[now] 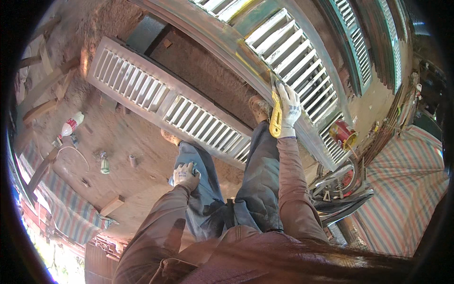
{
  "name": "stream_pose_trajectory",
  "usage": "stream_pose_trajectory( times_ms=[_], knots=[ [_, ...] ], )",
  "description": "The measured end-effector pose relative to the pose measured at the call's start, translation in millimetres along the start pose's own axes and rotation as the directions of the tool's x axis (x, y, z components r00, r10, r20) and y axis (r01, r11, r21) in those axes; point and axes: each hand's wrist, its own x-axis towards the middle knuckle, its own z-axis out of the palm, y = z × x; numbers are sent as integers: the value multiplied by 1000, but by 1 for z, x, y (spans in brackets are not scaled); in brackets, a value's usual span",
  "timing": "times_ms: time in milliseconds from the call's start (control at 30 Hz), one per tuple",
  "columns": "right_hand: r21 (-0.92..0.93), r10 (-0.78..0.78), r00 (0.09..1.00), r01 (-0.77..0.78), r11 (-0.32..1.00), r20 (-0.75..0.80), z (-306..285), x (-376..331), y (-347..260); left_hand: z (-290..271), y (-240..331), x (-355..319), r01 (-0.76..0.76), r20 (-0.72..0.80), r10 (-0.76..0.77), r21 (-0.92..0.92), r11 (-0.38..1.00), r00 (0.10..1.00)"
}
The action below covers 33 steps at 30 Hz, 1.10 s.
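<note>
Gloved right hand holds a yellow-handled tool against a slatted shutter

The right hand (288, 106) has its fingers closed round a yellow-handled tool (275, 118), its wrist in line with a forearm stretched nearly straight out. The left hand (187, 177), gloved too, rests on the left leg, arm bent and fingers curled; I can't tell whether they grip anything.

The tool lies at the edge of the big shutter (308, 134), its dark tip pointing away from the person and its handle end toward them. Its long axis follows the forearm more than the frame. The shutter itself runs slantwise from upper left to lower right, with pale slats set across it.

A narrower shutter (156, 104) lies at a similar slant by the person's legs, over a brown dirt floor (142, 184). A red bucket (341, 133) sits by the big shutter's near end, and a striped sheet (402, 184) spreads beyond it. Off to the left is a bottle (71, 124) with a red label; more shutters (354, 52) stand at upper right.
</note>
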Motion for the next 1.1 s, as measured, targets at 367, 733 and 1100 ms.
stream_pose_trajectory(
  times_ms=[367, 733, 1100],
  knots=[
    [209, -113, 991, 96, 973, 70, -14, -23, -45, 2, 6, -1, 9, -3, -9, 20, 1000, 1000],
    [290, -135, 922, 26, 957, 364, 15, 26, -143, 11, -4, -8, -55, -154, 52, -14, 998, 987],
    [44, -52, 998, 51, 998, 37, 4, 75, -131, 11, -8, -11, -17, -89, 14, -23, 1000, 996]
  ],
)
